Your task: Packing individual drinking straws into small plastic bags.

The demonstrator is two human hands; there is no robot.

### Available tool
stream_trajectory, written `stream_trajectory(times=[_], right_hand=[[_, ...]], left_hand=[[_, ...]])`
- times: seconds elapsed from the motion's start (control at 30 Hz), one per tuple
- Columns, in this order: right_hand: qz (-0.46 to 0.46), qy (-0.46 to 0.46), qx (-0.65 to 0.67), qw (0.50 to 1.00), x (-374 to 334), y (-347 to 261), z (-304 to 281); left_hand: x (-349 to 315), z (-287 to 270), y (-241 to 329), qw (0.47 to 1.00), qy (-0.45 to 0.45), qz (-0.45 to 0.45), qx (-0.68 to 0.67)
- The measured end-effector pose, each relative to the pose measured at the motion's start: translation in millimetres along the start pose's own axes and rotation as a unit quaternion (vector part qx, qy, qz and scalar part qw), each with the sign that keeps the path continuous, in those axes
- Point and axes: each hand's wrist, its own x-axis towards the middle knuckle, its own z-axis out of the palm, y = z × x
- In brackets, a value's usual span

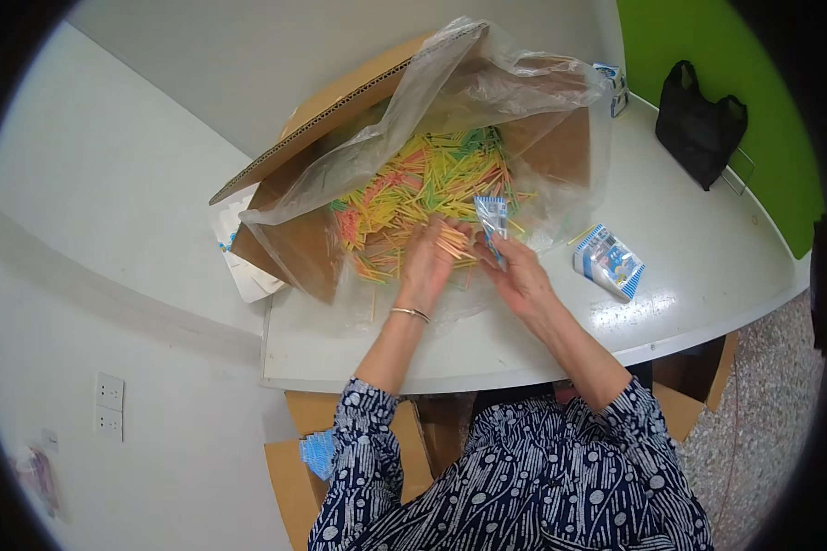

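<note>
1. Pinching narrowly, the right hand (521,275) has its grip on a blue-and-white packet (492,216), which I see at two o'clock from the left hand, its wide striped end pointing toward twelve.
2. I read the left hand (425,262) as curled, its grip holding a bunch of pale sticks (452,241) just beside the packet; a bracelet (412,315) circles that wrist.
3. Beyond both hands, at twelve o'clock, I have a heap of coloured sticks (441,179), yellow, green and pink, in a cardboard carton (340,96) with a clear plastic liner (547,83).
4. At three o'clock from the right hand, a second packet (609,264) lies on the white table (708,266).
5. Farther out, I see a black bag (701,129) at two o'clock and wall sockets (109,407) at eight.
</note>
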Motion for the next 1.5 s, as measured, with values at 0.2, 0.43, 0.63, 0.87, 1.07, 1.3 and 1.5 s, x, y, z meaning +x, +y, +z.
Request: stream_trajectory(times=[0.2,0.43,0.63,0.87,1.07,1.3,1.5], right_hand=[[-0.001,0.0,0.195,0.981,22.3,23.3,2.8],[-0.012,0.003,0.204,0.979,25.3,29.0,-0.5],[-0.02,-0.014,0.195,0.981,29.4,29.4,-0.7],[-0.1,-0.024,0.03,0.994,22.6,4.8,3.0],[-0.127,-0.057,-0.095,0.986,12.7,-16.9,-11.5],[-0.059,-0.065,-0.217,0.972,-2.1,-26.0,-32.9],[0.015,-0.116,-0.296,0.948,-3.7,-35.2,-46.5]], left_hand=[[-15.1,15.5,-41.5,0.998,0.012,0.067,-0.001],[-20.9,22.1,-54.0,0.991,0.044,0.118,0.032],[-22.2,29.0,-50.1,0.992,0.035,0.12,0.019],[-4.3,11.4,-20.0,0.984,0.085,0.131,0.091],[10.0,-21.0,-9.1,0.956,0.103,0.157,0.226],[12.9,-15.5,-5.5,0.92,0.108,0.164,0.34],[8.0,6.9,10.7,0.975,0.073,0.121,0.169]])
